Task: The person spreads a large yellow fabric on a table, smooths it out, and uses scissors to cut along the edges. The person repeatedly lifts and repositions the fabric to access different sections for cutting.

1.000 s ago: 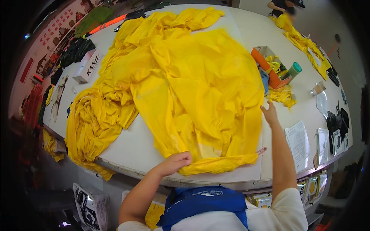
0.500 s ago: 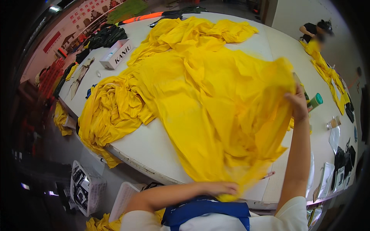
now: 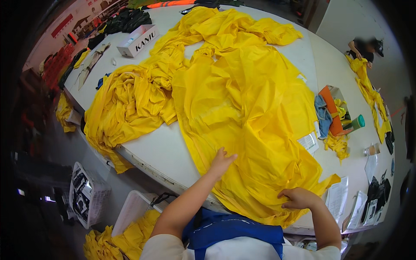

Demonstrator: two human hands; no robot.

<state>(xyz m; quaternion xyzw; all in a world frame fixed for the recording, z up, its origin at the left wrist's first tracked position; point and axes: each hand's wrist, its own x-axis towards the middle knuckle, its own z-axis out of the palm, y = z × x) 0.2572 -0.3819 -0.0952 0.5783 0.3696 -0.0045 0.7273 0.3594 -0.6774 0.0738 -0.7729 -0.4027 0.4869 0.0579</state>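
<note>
A large piece of yellow cloth, thin and creased, lies spread over the white table and reaches its front edge. My left hand is over the left part of this cloth, fingers apart and nothing in them. Close to the near right edge of the cloth is my right hand, with thumb and forefinger parted and no cloth pinched between them. Whether either palm touches the fabric, I cannot tell. To the left, a crumpled yellow heap hangs partly over the table edge.
More yellow cloth is bunched at the back. A white box stands far left. On the right are an orange box, a green-capped container and papers. White baskets stand below. A person handles yellow cloth far right.
The lifted cloth has come down flat on the table. My right hand let go and moved down toward me; my left hand let go and moved forward and left.
</note>
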